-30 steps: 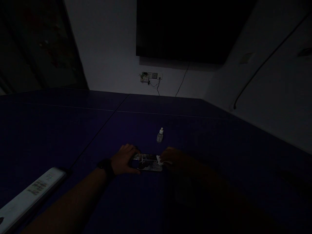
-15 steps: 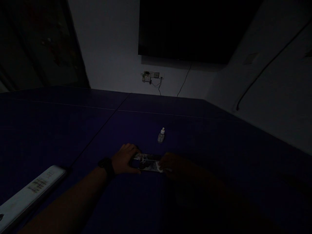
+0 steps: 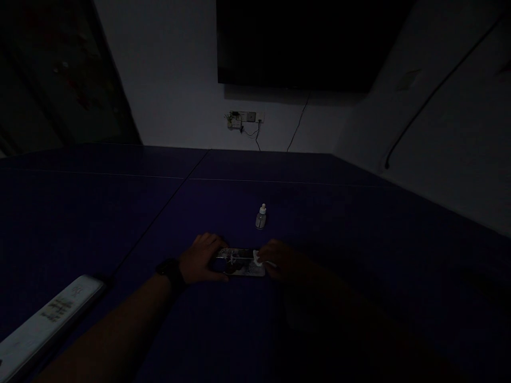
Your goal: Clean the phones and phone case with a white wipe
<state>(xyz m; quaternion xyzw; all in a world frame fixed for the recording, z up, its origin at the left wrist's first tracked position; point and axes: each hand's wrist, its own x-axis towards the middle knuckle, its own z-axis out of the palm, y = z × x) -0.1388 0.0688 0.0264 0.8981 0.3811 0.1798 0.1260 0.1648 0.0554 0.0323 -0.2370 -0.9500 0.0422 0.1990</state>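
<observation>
My left hand (image 3: 198, 260), a dark watch on its wrist, grips the left end of a phone (image 3: 240, 267) between thumb and fingers. The phone lies flat on the dark blue surface, and its glossy face carries pale patches and streaks. Over its right end, my right hand (image 3: 278, 258) is closed on a small white wipe (image 3: 256, 258), pressed to the upper right part of the phone. Whether the wipe is cloth, paper or cotton I cannot tell. Just beyond the phone stands a small clear dropper bottle (image 3: 261, 219) with a white top.
A long white box (image 3: 51, 319) with printed markings lies at the lower left. The blue surface (image 3: 199, 207) has a dark seam and runs back to a wall with sockets (image 3: 243, 118), hanging cables and a large black screen (image 3: 303, 42). The room is very dim.
My right hand has moved the wipe from the phone's lower right edge up toward its far edge. My left hand keeps its hold. The view has shifted slightly.
</observation>
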